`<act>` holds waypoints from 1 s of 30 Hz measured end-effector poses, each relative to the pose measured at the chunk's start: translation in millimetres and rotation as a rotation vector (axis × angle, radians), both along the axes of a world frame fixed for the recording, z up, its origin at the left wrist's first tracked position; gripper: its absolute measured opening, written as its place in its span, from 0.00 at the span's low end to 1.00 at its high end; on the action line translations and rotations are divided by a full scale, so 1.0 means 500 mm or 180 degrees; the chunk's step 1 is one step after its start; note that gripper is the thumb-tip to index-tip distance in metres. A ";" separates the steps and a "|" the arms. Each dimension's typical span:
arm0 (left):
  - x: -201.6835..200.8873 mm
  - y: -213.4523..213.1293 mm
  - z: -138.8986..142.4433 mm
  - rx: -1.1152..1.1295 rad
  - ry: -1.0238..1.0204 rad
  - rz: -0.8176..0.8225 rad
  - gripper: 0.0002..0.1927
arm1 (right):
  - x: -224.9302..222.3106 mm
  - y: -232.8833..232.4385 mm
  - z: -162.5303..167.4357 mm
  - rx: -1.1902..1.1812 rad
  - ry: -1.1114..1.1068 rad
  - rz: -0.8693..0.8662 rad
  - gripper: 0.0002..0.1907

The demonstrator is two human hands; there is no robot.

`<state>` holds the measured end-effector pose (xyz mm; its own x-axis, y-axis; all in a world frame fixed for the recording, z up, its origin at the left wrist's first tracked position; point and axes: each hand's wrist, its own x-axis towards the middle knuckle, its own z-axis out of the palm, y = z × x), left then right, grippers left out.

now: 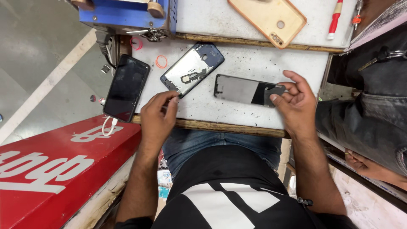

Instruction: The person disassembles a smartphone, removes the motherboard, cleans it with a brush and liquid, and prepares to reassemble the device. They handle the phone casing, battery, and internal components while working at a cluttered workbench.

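Note:
On the white worktop [237, 68] lies a blue phone frame [193, 68], open side up with its inner metal plate showing. My left hand [157, 116] rests at the frame's near corner, fingers pinched together; whether anything is in them I cannot tell. To the right lies a dark phone screen panel [241, 89], flat. My right hand [296, 104] grips a small dark grey flat piece [275, 91] at the panel's right end, between thumb and fingers.
A black phone [126, 87] with a white cable [109, 125] lies at the left edge. A peach phone case [267, 19] and a red-white tool [335, 19] lie at the back. A blue machine [127, 15] stands back left. Another person in dark clothes [369, 106] is on the right.

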<state>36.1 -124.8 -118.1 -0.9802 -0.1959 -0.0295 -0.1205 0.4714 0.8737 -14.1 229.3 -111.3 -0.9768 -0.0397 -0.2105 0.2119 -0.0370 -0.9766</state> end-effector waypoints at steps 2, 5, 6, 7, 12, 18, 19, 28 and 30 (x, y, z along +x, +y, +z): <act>-0.019 0.022 -0.004 0.0299 -0.0175 -0.0248 0.12 | 0.008 0.007 0.000 0.0419 0.0397 0.0013 0.29; -0.054 0.073 -0.008 0.0801 -0.0543 -0.0755 0.19 | 0.007 0.017 -0.009 0.0799 0.1297 0.0207 0.17; -0.062 0.091 -0.008 0.0945 -0.0568 -0.0877 0.20 | 0.006 0.018 -0.013 0.0876 0.1633 0.0308 0.12; -0.064 0.103 -0.006 0.1090 -0.0610 -0.0999 0.21 | 0.013 0.020 -0.014 0.0894 0.1670 0.0348 0.11; -0.053 0.130 0.003 0.0768 -0.0028 -0.1335 0.12 | 0.032 0.029 -0.014 0.1192 0.1856 0.0246 0.09; -0.039 0.145 0.007 0.0786 -0.0115 -0.1436 0.12 | 0.035 0.042 -0.009 0.1982 0.1789 0.0286 0.09; -0.038 0.149 0.006 0.0733 -0.0122 -0.1429 0.12 | 0.033 0.040 -0.007 0.2019 0.1740 0.0339 0.09; -0.027 0.174 -0.010 0.1222 -0.0418 -0.1067 0.14 | 0.035 0.055 0.024 0.2507 0.1799 0.0833 0.14; -0.026 0.179 -0.011 0.1388 -0.0392 -0.1069 0.15 | 0.040 0.064 0.025 0.2577 0.1900 0.0916 0.14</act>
